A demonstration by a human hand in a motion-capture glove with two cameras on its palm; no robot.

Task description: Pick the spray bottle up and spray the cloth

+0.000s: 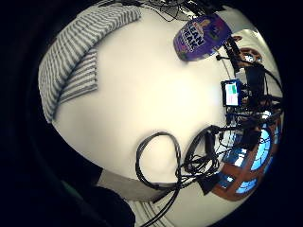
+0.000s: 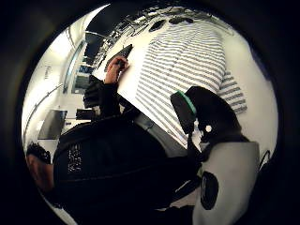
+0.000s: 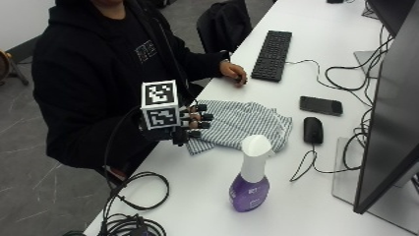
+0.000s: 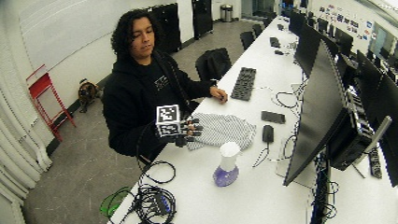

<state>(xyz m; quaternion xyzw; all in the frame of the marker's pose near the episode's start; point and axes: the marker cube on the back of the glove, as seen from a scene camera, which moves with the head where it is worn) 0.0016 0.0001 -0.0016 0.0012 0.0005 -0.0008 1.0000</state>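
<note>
The spray bottle point(image 3: 252, 177), with a purple base and a white sprayer head, stands upright on the white table point(image 3: 196, 196), untouched. A grey-and-white striped cloth point(image 3: 242, 125) lies rumpled just beyond it. My gloved right hand point(image 3: 187, 125) hovers at the table's near edge beside the cloth's corner, fingers relaxed and spread toward the cloth, holding nothing. The little finger side palm view shows the bottle point(image 1: 201, 38) across bare table from the cloth point(image 1: 75, 61). In the wide outside view the hand point(image 4: 187, 130) is apart from the bottle point(image 4: 225, 165).
The bare left hand point(image 3: 233, 73) rests by a black keyboard point(image 3: 273, 48). A phone point(image 3: 320, 105) and a mouse point(image 3: 313, 130) lie past the cloth. A monitor point(image 3: 393, 113) stands at the right. Black cables point(image 3: 140, 196) coil at the table's near corner.
</note>
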